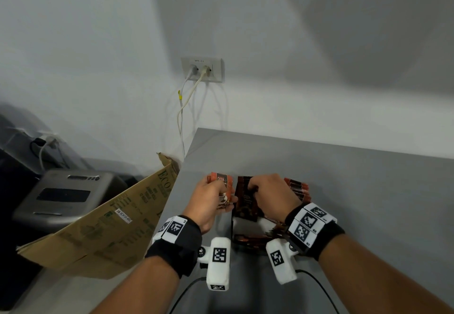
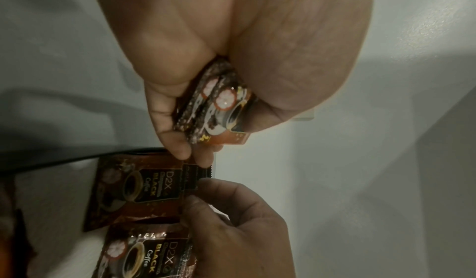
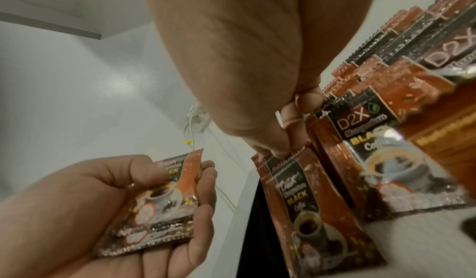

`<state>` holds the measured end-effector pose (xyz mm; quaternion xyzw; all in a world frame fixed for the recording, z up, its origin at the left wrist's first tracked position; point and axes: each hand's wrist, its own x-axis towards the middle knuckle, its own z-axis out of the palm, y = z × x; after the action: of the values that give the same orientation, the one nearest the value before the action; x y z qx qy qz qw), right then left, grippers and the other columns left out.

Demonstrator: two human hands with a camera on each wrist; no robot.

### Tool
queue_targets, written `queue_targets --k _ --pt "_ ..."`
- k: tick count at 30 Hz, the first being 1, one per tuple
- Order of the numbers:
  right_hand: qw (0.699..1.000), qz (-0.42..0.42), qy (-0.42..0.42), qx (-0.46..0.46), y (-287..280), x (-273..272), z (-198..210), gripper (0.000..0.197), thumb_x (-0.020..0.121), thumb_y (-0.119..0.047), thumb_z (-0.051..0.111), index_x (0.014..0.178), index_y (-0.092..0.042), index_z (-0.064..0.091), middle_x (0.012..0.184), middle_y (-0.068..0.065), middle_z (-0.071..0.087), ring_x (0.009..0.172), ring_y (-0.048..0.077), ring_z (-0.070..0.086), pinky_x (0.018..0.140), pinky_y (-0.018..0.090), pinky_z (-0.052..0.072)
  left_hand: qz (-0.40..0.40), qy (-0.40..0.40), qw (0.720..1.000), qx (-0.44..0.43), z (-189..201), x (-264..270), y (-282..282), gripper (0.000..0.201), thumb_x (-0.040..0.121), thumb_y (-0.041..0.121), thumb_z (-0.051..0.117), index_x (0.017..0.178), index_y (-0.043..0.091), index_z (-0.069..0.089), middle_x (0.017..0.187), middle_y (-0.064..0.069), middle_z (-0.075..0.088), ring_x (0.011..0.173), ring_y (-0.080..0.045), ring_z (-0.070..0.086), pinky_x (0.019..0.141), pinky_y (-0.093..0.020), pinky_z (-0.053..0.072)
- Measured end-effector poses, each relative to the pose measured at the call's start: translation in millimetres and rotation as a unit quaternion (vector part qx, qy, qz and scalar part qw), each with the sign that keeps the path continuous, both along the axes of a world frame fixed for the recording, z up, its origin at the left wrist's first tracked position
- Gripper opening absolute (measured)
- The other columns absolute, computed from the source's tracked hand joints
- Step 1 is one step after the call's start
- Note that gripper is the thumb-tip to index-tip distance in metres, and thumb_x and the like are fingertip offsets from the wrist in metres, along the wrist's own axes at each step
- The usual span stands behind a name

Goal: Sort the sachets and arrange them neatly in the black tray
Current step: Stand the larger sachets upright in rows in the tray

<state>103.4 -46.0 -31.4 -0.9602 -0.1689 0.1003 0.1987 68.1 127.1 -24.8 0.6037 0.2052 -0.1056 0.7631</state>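
- The left hand (image 1: 208,199) holds a small stack of D2X black coffee sachets (image 1: 222,191) just left of the black tray (image 1: 233,230). Its fingers curl round the stack with the printed faces aligned, probably to keep them squared up as a reserve for feeding in.
- The right hand (image 1: 269,196) pinches the top edge of one upright sachet (image 3: 304,197) in the tray, between thumb and fingertips. Gripping it by the sealed edge likely lets it be steered upright into line.
- A row of sachets (image 1: 298,191) already stands on edge in the tray behind the right hand, packed face to face. That seems the neat arrangement the task wants.
- The tray sits on the grey tabletop (image 1: 356,191), close to its left edge.
- A flattened cardboard box (image 1: 103,223) leans off the tabletop's left side, with a grey machine (image 1: 66,196) beyond it.
- A wall socket (image 1: 202,69) with two white cables is above.
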Motion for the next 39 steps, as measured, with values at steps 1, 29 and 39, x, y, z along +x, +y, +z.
queue_targets --k 1,29,39 --pt "1.000 -0.006 -0.003 0.008 -2 0 2 0.028 0.092 -0.001 0.054 0.104 -0.018 0.073 0.103 0.005 0.071 0.089 0.021 0.066 0.081 0.034 0.056 0.000 -0.004 1.000 -0.006 1 -1 -1 0.026 0.089 -0.003 0.044 0.106 0.005 0.061 0.086 -0.015 0.067 0.074 -0.027 0.070 0.076 -0.043 0.056" --pt "0.996 -0.084 0.039 0.012 -56 -27 -6 0.016 0.097 -0.016 0.060 0.101 -0.026 0.072 0.093 -0.012 0.070 0.078 0.002 0.064 0.071 0.015 0.051 -0.085 -0.044 0.995 0.033 4 -3 -13 0.014 0.090 -0.003 0.058 0.100 -0.001 0.068 0.078 -0.008 0.070 0.065 -0.017 0.066 0.059 -0.029 0.053" --pt "0.994 -0.094 -0.015 0.049 -59 -29 7 0.018 0.091 -0.026 0.071 0.108 -0.024 0.069 0.105 -0.009 0.058 0.095 0.008 0.055 0.085 0.021 0.045 -0.099 -0.054 0.992 0.049 -2 -3 -17 0.024 0.088 -0.008 0.058 0.109 -0.002 0.067 0.093 -0.023 0.072 0.085 -0.033 0.069 0.081 -0.047 0.057"
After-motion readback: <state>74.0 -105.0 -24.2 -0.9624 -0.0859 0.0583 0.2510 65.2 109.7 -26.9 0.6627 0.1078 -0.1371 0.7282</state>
